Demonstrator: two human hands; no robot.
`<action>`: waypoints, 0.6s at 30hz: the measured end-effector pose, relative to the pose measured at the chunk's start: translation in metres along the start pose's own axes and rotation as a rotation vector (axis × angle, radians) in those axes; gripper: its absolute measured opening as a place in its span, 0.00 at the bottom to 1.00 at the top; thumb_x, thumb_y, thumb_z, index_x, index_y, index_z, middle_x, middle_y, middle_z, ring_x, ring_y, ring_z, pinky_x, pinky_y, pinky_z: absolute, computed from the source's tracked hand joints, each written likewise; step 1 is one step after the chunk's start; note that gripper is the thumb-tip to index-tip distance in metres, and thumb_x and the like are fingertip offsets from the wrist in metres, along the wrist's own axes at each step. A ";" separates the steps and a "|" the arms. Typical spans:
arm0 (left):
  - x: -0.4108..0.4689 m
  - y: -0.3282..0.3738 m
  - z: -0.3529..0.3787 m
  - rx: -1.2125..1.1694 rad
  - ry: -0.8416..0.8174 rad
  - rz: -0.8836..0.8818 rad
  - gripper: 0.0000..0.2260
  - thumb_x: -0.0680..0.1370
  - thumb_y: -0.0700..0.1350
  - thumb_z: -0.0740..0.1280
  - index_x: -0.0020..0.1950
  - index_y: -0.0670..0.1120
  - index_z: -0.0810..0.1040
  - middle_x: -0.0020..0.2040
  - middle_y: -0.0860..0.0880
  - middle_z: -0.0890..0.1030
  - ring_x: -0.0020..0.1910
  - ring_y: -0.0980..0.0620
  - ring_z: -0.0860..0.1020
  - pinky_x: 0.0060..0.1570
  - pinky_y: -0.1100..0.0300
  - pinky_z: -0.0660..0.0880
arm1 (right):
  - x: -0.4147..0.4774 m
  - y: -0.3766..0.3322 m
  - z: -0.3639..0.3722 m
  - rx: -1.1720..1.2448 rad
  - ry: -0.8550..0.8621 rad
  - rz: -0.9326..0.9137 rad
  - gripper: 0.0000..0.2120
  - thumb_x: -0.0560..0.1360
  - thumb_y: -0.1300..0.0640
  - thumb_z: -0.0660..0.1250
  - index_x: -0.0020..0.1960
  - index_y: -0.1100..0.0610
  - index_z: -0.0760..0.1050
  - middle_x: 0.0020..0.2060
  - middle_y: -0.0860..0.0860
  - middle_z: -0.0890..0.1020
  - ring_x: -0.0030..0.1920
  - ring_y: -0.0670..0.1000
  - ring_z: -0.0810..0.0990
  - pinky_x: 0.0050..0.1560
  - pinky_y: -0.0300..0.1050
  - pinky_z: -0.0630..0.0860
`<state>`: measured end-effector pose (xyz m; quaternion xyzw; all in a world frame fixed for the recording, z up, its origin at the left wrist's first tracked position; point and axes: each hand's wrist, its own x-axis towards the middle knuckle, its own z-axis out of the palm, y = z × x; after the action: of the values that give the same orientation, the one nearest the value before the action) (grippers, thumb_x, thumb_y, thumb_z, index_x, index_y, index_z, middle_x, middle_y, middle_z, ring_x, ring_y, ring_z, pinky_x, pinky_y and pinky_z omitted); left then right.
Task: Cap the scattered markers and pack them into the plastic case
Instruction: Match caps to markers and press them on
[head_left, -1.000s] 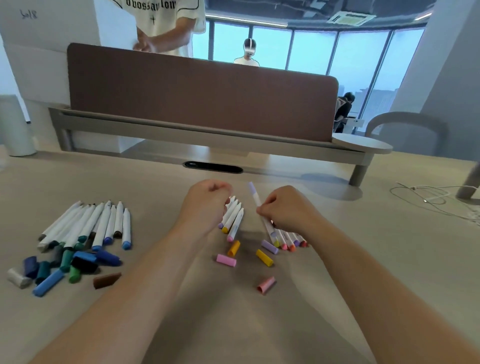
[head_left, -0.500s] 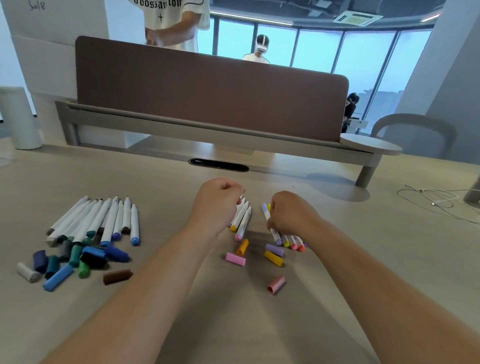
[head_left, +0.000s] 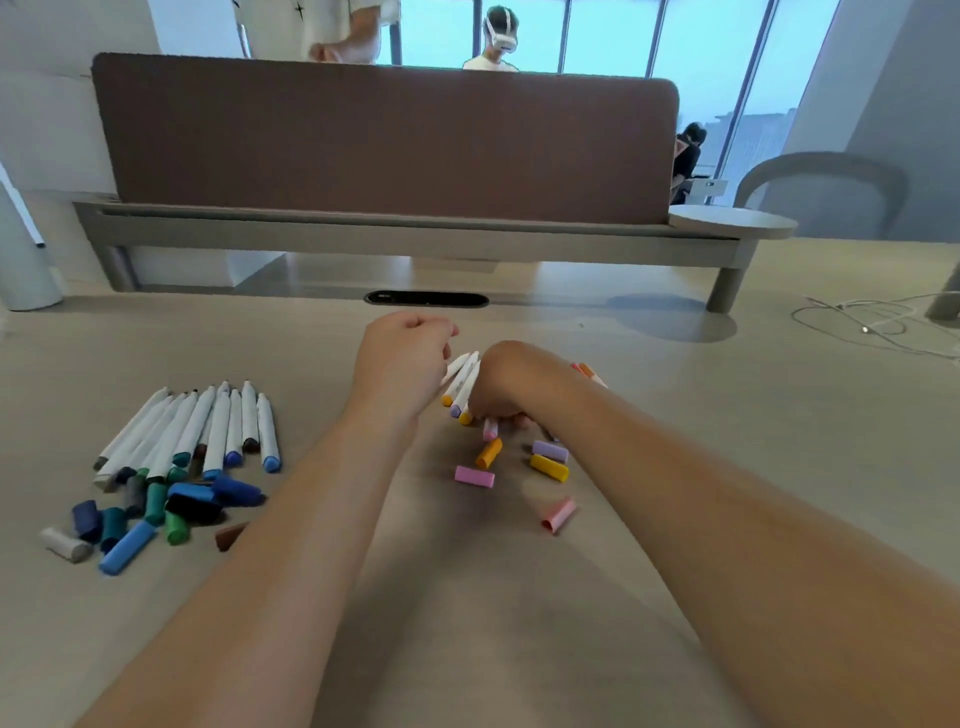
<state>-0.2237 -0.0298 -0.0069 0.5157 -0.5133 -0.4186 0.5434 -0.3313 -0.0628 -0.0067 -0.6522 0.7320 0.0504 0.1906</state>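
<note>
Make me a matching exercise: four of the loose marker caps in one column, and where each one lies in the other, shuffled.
Caps:
1. grey cap
2. brown cap
3. salmon cap
4. lilac cap

Places:
a. just beyond the yellow cap
b. leftmost of all the caps
c. at the edge of the left forearm
d. between the arms, nearest the camera

Pairs: 1-b, 2-c, 3-d, 4-a.
</note>
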 end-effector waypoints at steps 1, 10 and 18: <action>0.000 0.001 0.000 -0.003 0.001 -0.005 0.07 0.76 0.39 0.64 0.41 0.44 0.81 0.31 0.49 0.74 0.26 0.52 0.68 0.30 0.60 0.64 | -0.001 0.000 0.000 0.017 -0.009 0.001 0.13 0.76 0.47 0.68 0.46 0.57 0.80 0.30 0.50 0.79 0.36 0.52 0.76 0.43 0.45 0.73; -0.007 0.014 -0.015 0.900 -0.469 0.114 0.14 0.73 0.52 0.71 0.44 0.41 0.84 0.41 0.42 0.81 0.36 0.47 0.74 0.35 0.59 0.69 | -0.042 0.033 -0.016 0.410 0.088 -0.056 0.14 0.74 0.61 0.60 0.32 0.63 0.75 0.27 0.57 0.74 0.25 0.52 0.67 0.28 0.40 0.64; -0.019 0.010 -0.016 1.226 -0.786 0.090 0.14 0.67 0.61 0.76 0.42 0.52 0.80 0.43 0.55 0.80 0.45 0.56 0.77 0.43 0.58 0.72 | -0.054 0.056 0.000 0.758 0.201 -0.147 0.12 0.72 0.59 0.63 0.33 0.64 0.76 0.28 0.58 0.79 0.28 0.53 0.72 0.29 0.40 0.69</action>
<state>-0.2113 -0.0082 0.0018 0.5175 -0.8334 -0.1875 -0.0506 -0.3820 -0.0040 0.0027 -0.5880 0.6651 -0.3012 0.3482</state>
